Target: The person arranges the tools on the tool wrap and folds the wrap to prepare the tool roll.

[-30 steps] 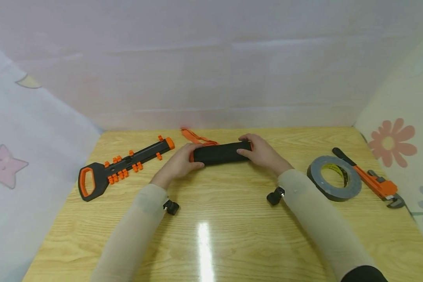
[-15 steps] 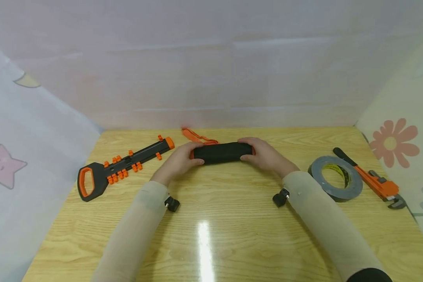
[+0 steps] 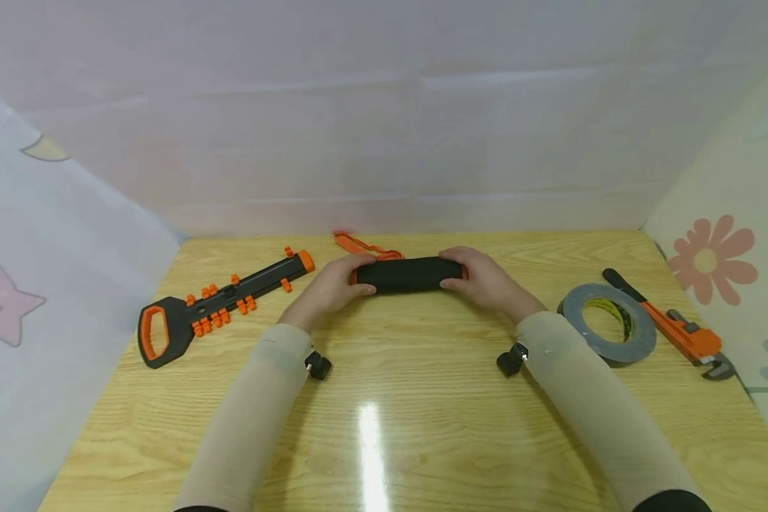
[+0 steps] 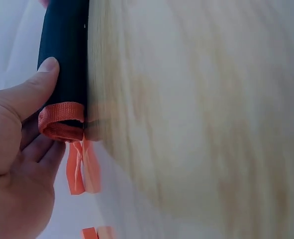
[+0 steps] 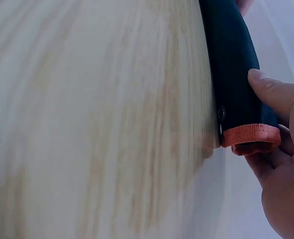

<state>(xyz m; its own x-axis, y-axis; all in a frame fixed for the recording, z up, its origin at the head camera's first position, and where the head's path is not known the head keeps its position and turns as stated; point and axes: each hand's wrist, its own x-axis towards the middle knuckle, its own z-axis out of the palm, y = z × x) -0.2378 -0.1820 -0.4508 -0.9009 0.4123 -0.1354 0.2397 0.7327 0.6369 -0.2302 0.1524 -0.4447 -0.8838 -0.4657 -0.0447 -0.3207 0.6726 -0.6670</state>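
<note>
A black fabric tool roll (image 3: 409, 275), rolled up and edged in orange, lies crosswise on the table towards the back. At its left end my left hand (image 3: 334, 288) grips it, the thumb (image 4: 48, 64) on the near side and the fingers behind. My right hand (image 3: 488, 283) holds the opposite end in the same way, with its thumb (image 5: 258, 77) on the black cloth. Orange webbing trims the open ends, seen close in both wrist views. An orange strap (image 3: 358, 246) trails on the table behind the roll's left end.
To the left lies a black and orange tool rack (image 3: 227, 302) with a loop handle. A grey tape roll (image 3: 572, 313) and an orange pipe wrench (image 3: 681, 333) lie on the right. White sheeting (image 3: 384, 142) stands behind the wooden table (image 3: 422, 412).
The tool roll and both hands have shifted slightly to the right. My right thumb has slid outward towards the roll's right end.
</note>
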